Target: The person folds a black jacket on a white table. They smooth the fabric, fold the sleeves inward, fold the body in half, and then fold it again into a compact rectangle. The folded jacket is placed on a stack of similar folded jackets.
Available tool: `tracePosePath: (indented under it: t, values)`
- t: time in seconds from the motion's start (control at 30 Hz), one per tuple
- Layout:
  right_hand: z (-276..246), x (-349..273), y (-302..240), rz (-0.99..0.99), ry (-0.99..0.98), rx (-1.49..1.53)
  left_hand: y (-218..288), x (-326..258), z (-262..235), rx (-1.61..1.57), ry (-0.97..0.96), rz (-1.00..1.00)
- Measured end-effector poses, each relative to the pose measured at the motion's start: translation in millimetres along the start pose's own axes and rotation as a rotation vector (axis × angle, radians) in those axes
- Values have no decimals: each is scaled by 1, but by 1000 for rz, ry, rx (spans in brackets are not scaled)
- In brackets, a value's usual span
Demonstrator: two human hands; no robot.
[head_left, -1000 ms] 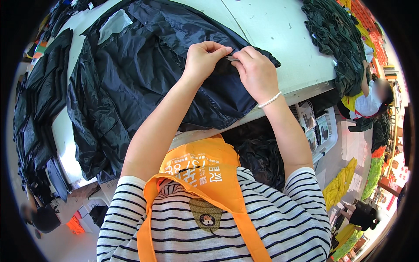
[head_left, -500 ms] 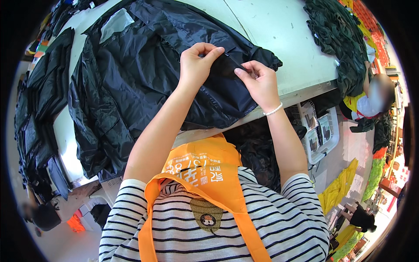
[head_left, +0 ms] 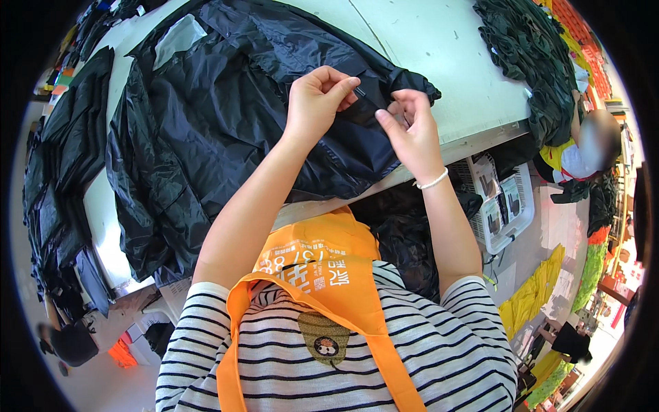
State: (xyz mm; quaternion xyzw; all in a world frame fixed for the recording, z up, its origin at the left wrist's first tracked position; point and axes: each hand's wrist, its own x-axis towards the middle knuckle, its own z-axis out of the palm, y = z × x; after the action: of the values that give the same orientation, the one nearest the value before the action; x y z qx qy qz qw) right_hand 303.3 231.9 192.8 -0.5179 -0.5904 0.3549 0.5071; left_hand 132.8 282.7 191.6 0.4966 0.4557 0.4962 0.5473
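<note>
The left hand (head_left: 317, 96) has its grip pressed together, thumb and forefinger pinching a fold of the dark navy, shiny nylon jacket (head_left: 226, 130) near a small dark zip pull or tab; which of the two it is cannot be told. The right hand (head_left: 410, 130), wearing a thin white bead bracelet (head_left: 432, 182) at the wrist, is held just beside it with fingers half curled and the thumb raised, its fingertips touching the same stretch of fabric; whether it pinches the cloth cannot be told.

The jacket lies spread across the pale grey-green desk (head_left: 439, 62), its lower hem draping over the near edge toward the person's orange apron (head_left: 322, 268). Beyond the hands, the desk top is bare up to a heap of dark green garments (head_left: 528, 55) at the far right corner. To the left, a stack of black garments (head_left: 58, 165) lies along the desk's left edge, well apart from the hands. Below the near edge on the right stands a white plastic basket (head_left: 504, 202) on the floor. Another person (head_left: 590, 144) is beyond the desk's right end.
</note>
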Motion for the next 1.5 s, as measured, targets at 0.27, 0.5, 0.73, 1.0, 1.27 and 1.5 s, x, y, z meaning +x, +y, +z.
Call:
tracePosePath:
  t: [0.27,0.5,0.73,1.0,1.27,1.5]
  values:
    - [1,-4,-36,-271,-70,-813,-6,15,25,104,47,38]
    - [0,11,-34,-220,-19,-1036,-4,12,39,169,119,82]
    - [-4,21,-36,-126,-75,-1090,-9,8,45,253,114,186]
    - [-7,25,-37,-152,-120,-1114,-6,7,43,269,96,162]
    - [-48,13,31,55,-240,-554,17,-83,-49,544,-90,41]
    - [-47,13,50,254,-267,-81,-56,-352,-232,1445,-97,-809]
